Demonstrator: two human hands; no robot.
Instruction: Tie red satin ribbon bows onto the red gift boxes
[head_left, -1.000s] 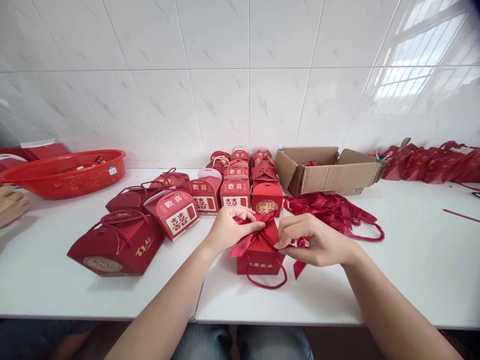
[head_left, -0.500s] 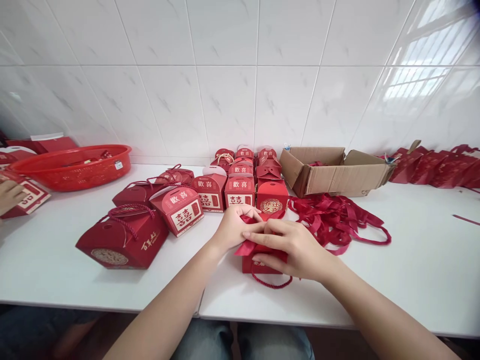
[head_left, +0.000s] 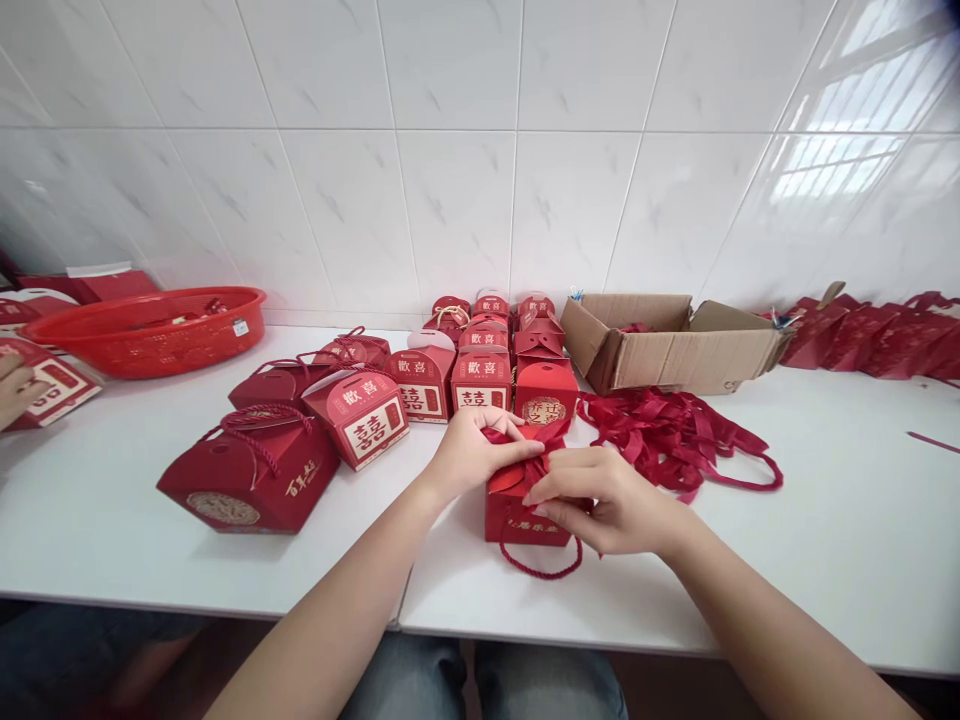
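A small red gift box (head_left: 517,515) with gold lettering stands upright on the white table in front of me. Its twisted cord handle (head_left: 541,575) hangs down the near side. Over the lid lies a dark red satin ribbon (head_left: 534,465), looped at the top. My left hand (head_left: 480,450) is closed at the lid's left side, thumb and fingers pinching the ribbon. On the right, my right hand (head_left: 600,498) pinches the ribbon near the middle of the box; its exact fingertip hold is partly covered.
Finished-looking red boxes (head_left: 420,375) stand in rows behind and to the left. A heap of ribbons (head_left: 675,440) lies right, before an open cardboard box (head_left: 682,360). A red plastic basket (head_left: 150,345) and another person's hand (head_left: 16,385) are far left.
My right hand has drawn back slightly right from over the lid, its fingers now pinched. More of the lid and front lettering shows. My left thumb now presses on the ribbon.
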